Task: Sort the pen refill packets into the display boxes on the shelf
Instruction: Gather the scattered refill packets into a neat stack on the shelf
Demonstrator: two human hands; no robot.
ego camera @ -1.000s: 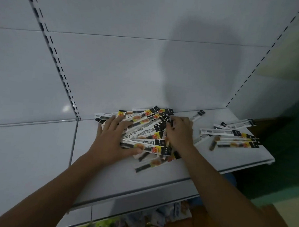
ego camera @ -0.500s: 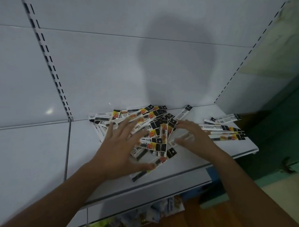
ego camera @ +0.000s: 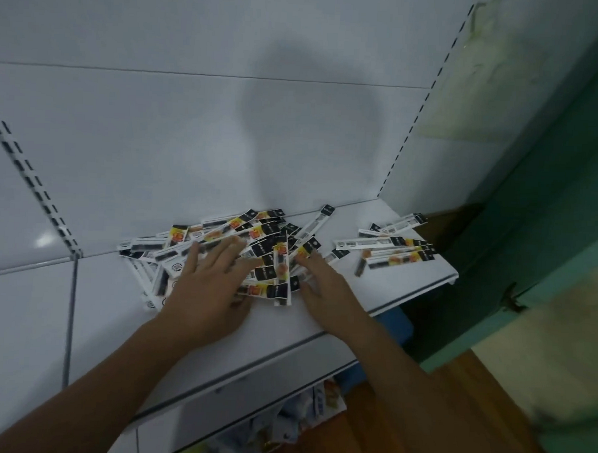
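Because the refill packets (ego camera: 265, 290) appear light, thin and slippery, pinch one mid-length; left hand (ego camera: 212, 287) and right hand (ego camera: 324, 289) rest flat on them, fingers apart.

White shelf (ego camera: 324, 316) with scattered refill packets (ego camera: 255, 248), both hands.

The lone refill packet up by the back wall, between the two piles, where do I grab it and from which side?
I'd pinch the lone packet across its width near the black far end, coming from the right with the right hand. That end lies free on bare shelf; its near end meets the big pile.
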